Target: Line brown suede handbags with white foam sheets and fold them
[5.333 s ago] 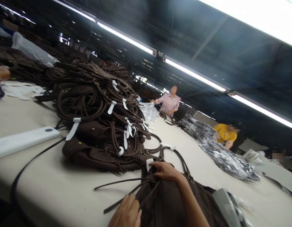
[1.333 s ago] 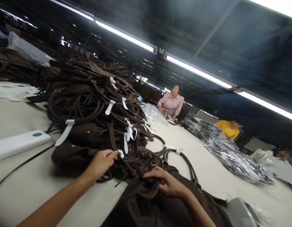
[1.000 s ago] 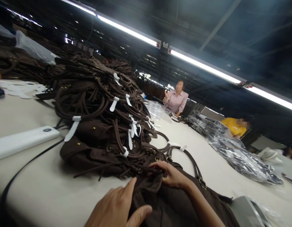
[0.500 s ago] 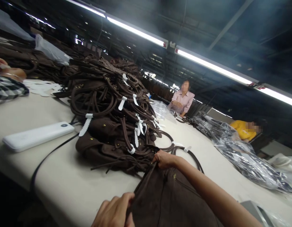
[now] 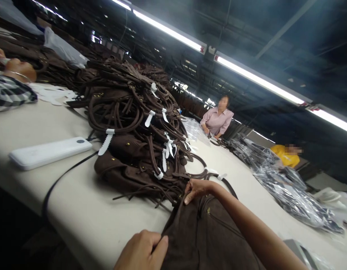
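A dark brown bag [image 5: 207, 236] lies at the table's near edge, partly cut off by the bottom of the view. My right hand [image 5: 197, 189] pinches its upper edge at the far corner. Lower down, my left hand [image 5: 143, 249] grips the same bag's left edge, thumb on top and fingers mostly hidden. Just beyond my right hand is a heap of brown bags [image 5: 128, 161] with looped handles, several of them wrapped with white notched strips [image 5: 106, 141].
A white oblong device [image 5: 49, 152] with a dark cable lies left on the table [image 5: 100, 221]. A co-worker's hand [image 5: 20, 69] in a checked sleeve is at far left. Plastic-wrapped goods [image 5: 291, 195] lie right. A person in pink [image 5: 217, 120] and one in yellow [image 5: 286, 155] are farther back.
My left hand has shifted slightly right along the bag's edge, its thumb now showing on top. My right hand keeps its hold. The view has tilted a little.
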`<action>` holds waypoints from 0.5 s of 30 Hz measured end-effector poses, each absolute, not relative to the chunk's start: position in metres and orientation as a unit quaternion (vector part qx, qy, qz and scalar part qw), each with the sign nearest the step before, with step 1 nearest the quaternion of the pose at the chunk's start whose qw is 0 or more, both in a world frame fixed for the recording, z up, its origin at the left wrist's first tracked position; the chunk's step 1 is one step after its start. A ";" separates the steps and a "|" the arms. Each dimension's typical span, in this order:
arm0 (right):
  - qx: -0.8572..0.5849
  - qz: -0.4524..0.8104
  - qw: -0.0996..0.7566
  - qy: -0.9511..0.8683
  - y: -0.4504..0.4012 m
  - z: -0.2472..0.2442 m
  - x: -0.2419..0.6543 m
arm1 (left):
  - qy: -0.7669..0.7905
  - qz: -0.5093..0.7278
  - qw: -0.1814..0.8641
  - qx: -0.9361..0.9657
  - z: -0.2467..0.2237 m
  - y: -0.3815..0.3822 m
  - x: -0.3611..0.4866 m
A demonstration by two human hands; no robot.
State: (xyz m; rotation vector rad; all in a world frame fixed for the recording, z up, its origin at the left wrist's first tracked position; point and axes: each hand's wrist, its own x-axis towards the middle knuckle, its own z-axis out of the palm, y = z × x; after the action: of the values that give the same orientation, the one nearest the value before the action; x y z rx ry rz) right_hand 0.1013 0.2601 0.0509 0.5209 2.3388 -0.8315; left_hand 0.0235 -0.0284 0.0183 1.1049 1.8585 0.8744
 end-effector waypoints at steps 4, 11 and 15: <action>0.209 -0.257 0.322 0.887 0.252 0.051 0.088 | 0.647 0.387 0.524 0.396 0.012 -0.026 0.011; 0.164 -0.199 0.331 0.908 0.245 0.053 0.092 | 0.633 0.350 0.578 0.379 0.017 -0.010 0.004; 0.126 -0.145 0.305 0.933 0.245 0.049 0.094 | 0.661 0.340 0.560 0.365 0.021 -0.001 0.005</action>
State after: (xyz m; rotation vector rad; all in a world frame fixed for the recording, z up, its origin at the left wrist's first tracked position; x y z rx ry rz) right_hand 0.0941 0.2445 0.0490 0.3329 2.4696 -0.3842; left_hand 0.0049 -0.0006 0.0214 0.8594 1.5589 0.8004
